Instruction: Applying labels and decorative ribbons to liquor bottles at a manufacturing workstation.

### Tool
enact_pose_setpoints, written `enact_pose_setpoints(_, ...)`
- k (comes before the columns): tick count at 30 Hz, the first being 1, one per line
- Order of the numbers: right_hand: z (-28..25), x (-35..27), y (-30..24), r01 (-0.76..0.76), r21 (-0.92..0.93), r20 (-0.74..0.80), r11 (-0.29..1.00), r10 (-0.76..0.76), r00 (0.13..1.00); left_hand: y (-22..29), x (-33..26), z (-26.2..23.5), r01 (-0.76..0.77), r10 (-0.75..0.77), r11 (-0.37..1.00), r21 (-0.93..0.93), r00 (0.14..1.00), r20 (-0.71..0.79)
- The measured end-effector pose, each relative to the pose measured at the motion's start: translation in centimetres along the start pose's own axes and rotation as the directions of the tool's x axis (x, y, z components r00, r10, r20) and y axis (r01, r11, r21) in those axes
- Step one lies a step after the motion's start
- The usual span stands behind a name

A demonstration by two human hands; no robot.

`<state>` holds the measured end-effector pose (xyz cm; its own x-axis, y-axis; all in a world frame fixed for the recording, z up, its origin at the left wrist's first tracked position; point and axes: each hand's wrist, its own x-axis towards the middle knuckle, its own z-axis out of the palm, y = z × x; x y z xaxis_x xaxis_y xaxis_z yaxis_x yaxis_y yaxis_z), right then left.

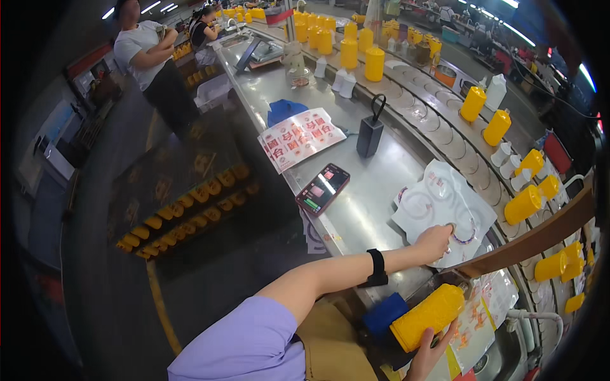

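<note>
Got the yellow bottle (427, 317) in the right hand (433, 354), slanting lengthwise away rightward. Bunched narrow on the white patterned sheet (438, 185) just beyond with the left hand (434, 245), can't tell if pinching.

Long white ceiling lights (588, 77) are shining far beyond the left hand (435, 245); the silver metal desk (372, 213) is gleaming beside it; fisheye edges are bending and darkening.

Rectangular red-edged phone (323, 188) on flat silver metal bench (370, 195), at left edge. Tall dark rectangular box (370, 138) right of phone, farther. Red-and-white paper sheet (304, 136) left of box. Translucent white patterned sheet (424, 214) right of phone. Grey curved conveyor (448, 136) right of bench.
</note>
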<state>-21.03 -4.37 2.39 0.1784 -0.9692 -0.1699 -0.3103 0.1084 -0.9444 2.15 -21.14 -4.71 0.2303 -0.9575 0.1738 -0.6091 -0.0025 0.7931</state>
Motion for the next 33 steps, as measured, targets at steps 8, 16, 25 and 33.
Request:
enact_pose_setpoints(8, 0.6, 0.0, -1.5, 0.009, 0.006, -0.022, 1.0, -0.009, 1.0, 2.6, -6.2, -6.9, -0.075, 0.228, 0.911, 0.406, 0.912, -0.342)
enact_pose_setpoints(16, -0.1, 0.4, 0.3, 0.064, 0.001, -0.042, 0.998, -0.064, 0.997, -1.7, -8.0, -14.3, 0.352, 0.009, 0.822, 0.447, 0.777, -0.629)
enact_pose_setpoints(25, 0.0, 0.4, 1.8, 0.076, 0.098, -0.057, 0.992, -0.071, 0.996, 1.4, -8.8, -9.9, 0.064, 0.09, 0.937, 0.344, 0.907, -0.412)
enact_pose_setpoints(33, 0.1, 0.3, 2.1, 0.023, 0.178, -0.054, 0.984, -0.014, 0.998, 0.7, -11.1, -7.7, 0.038, 0.064, 0.94, 0.339, 0.956, -0.285)
